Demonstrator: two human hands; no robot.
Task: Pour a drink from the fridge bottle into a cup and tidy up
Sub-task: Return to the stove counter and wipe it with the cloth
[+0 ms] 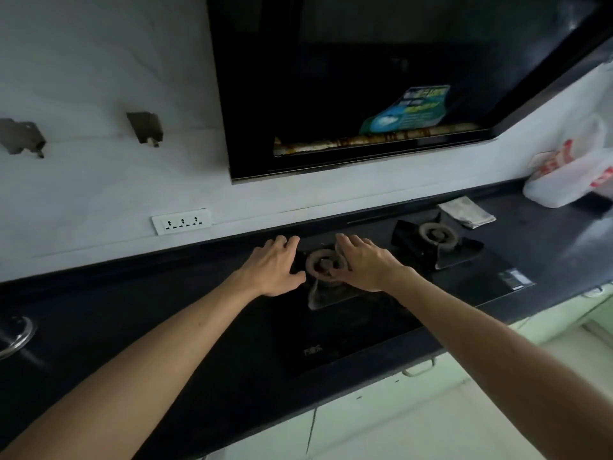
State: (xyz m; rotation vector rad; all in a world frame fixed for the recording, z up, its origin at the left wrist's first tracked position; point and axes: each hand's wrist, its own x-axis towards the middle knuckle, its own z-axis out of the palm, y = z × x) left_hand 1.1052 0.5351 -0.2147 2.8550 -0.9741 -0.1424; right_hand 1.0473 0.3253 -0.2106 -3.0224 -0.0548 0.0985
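Observation:
No bottle, cup or fridge is in view. Both arms reach forward over a black gas hob (348, 327) set in a dark counter. My left hand (273, 265) hovers palm down, fingers apart, just left of the near burner (325, 262). My right hand (363, 262) is spread palm down at that burner's right side, partly covering it. Neither hand holds anything.
A second burner (436, 235) lies further right, with a folded grey cloth (467, 212) behind it. A white and red plastic bag (570, 174) sits at the far right. A black range hood (365, 78) hangs overhead. A wall socket (181, 221) is at the left, pale cabinet doors (381, 416) below.

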